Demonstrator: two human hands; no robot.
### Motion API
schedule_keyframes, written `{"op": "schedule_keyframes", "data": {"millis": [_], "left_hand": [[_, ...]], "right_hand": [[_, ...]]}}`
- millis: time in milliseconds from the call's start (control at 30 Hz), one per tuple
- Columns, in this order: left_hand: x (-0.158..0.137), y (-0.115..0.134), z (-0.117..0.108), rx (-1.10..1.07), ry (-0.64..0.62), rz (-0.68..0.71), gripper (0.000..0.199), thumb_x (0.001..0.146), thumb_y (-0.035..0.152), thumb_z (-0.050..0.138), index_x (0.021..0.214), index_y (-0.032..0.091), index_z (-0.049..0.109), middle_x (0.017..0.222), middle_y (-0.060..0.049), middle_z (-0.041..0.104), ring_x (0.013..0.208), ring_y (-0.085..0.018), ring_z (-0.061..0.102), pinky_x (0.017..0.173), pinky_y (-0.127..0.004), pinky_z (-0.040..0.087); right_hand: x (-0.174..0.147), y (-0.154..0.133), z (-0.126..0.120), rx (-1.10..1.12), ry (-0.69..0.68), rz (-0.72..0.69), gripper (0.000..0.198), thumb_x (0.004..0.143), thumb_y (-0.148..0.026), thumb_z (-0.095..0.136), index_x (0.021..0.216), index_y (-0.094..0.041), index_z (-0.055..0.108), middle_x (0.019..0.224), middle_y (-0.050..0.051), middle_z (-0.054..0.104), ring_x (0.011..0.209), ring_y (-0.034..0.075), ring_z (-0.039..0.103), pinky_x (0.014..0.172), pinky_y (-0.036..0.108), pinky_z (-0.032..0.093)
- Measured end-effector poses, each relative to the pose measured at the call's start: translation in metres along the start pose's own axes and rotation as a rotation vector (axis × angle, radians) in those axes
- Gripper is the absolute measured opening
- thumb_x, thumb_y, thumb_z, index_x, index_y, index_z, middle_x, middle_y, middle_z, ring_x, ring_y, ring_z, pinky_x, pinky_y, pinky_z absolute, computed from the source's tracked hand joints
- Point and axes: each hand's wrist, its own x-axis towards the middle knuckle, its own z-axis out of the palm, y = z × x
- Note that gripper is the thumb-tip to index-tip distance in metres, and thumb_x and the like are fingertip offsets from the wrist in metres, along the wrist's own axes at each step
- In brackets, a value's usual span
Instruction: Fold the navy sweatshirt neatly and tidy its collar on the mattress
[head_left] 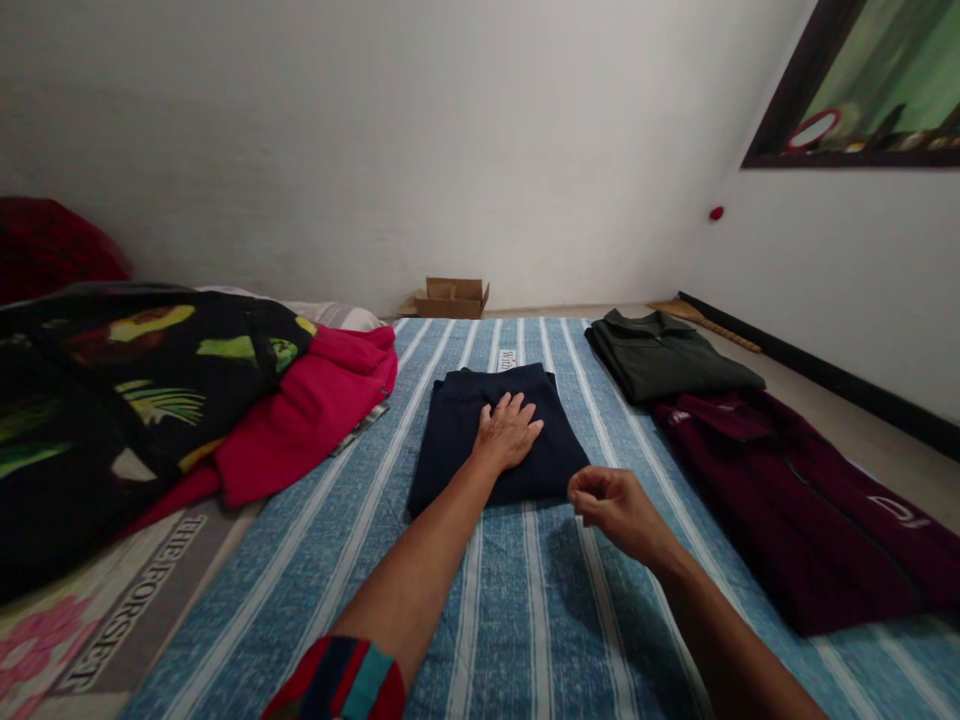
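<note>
A dark navy garment [457, 430], folded into a thick, roughly square stack, lies in the middle of the striped bed. My left hand [508, 432] rests flat on top of it, palm down, with the fingers spread. By the garment's near right corner is my right hand [611, 505], its fingers curled and thumb drawn in as if in a pinch. Whether anything is between those fingertips is hidden, and the right hand covers that corner. A shadow falls on the sheet below the right hand.
On the right lie a folded maroon zip jacket [780, 490] and a dark green folded garment [667, 350]. To the left are a black patterned garment [135, 370] and a pink garment [322, 410]. The blue striped sheet [360, 600] covers the bed. A cardboard box [454, 297] stands by the wall.
</note>
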Motion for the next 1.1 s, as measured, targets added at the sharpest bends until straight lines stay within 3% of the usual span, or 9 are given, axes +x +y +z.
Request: {"op": "schedule_keyframes", "data": {"millis": [300,633,900,1100], "left_hand": [[0.000,-0.001,0.002,0.003,0.019,0.008,0.054,0.093,0.050,0.020,0.135,0.025,0.040,0.151,-0.006,0.029,0.140,-0.026,0.019,0.108,-0.054,0.019],[0.000,0.001,0.004,-0.003,0.034,-0.010,0.051,0.092,0.050,0.022,0.134,0.027,0.041,0.151,-0.004,0.029,0.140,-0.025,0.019,0.109,-0.052,0.018],[-0.001,0.002,0.003,-0.008,0.037,-0.002,0.051,0.092,0.049,0.021,0.133,0.027,0.042,0.150,-0.006,0.031,0.139,-0.026,0.021,0.108,-0.054,0.020],[0.000,0.001,0.007,-0.003,0.059,0.000,0.050,0.092,0.050,0.023,0.132,0.028,0.044,0.150,-0.005,0.031,0.138,-0.026,0.022,0.108,-0.053,0.021]], "right_hand": [[0.023,0.009,0.014,-0.573,0.159,-0.182,0.020,0.076,-0.014,0.046,0.061,-0.017,0.058,0.060,0.000,0.054,0.058,0.012,0.050,0.057,0.022,0.033],[0.026,-0.001,0.017,-1.029,0.045,-0.161,0.022,0.083,-0.016,0.046,0.069,-0.019,0.063,0.075,0.003,0.065,0.064,0.014,0.057,0.056,0.026,0.027],[0.044,-0.008,0.018,-0.985,0.106,-0.155,0.024,0.087,-0.017,0.043,0.074,-0.019,0.064,0.077,0.003,0.066,0.068,0.014,0.058,0.059,0.025,0.029],[0.059,-0.015,0.022,-1.143,0.033,-0.141,0.028,0.092,-0.021,0.038,0.087,-0.019,0.065,0.090,0.007,0.069,0.080,0.018,0.062,0.064,0.026,0.035]]}}
